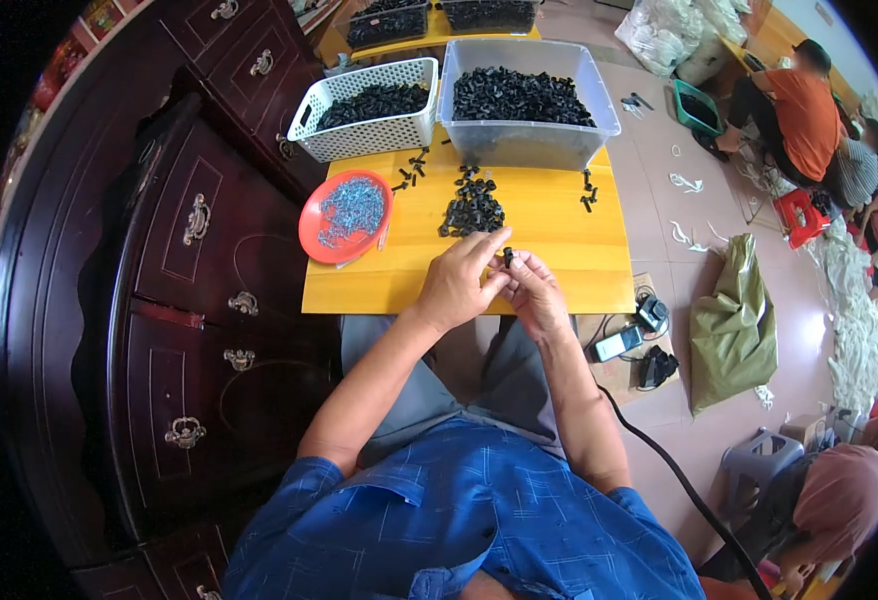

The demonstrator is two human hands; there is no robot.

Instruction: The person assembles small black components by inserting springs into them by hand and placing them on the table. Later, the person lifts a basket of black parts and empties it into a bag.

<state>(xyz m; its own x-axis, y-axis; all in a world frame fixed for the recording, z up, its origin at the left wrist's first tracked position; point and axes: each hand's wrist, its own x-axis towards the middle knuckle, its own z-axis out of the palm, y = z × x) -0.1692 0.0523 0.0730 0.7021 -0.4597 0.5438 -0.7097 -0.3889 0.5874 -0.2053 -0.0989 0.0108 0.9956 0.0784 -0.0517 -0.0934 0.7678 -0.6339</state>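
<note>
Between the thumb and fingers of my right hand is a small black plastic part, held upright over the near part of the yellow table. My left hand is right beside it, fingers stretched toward the part and thumb apart, touching or nearly touching my right fingers. Just beyond my hands lies a loose pile of black plastic parts. To the left, a red round dish holds many small silvery-blue metal pieces, too small to name surely.
A white perforated basket and a clear plastic bin, both full of black parts, stand at the table's far side. Dark wooden drawers close off the left. A green sack and a black cable are right; other people sit beyond.
</note>
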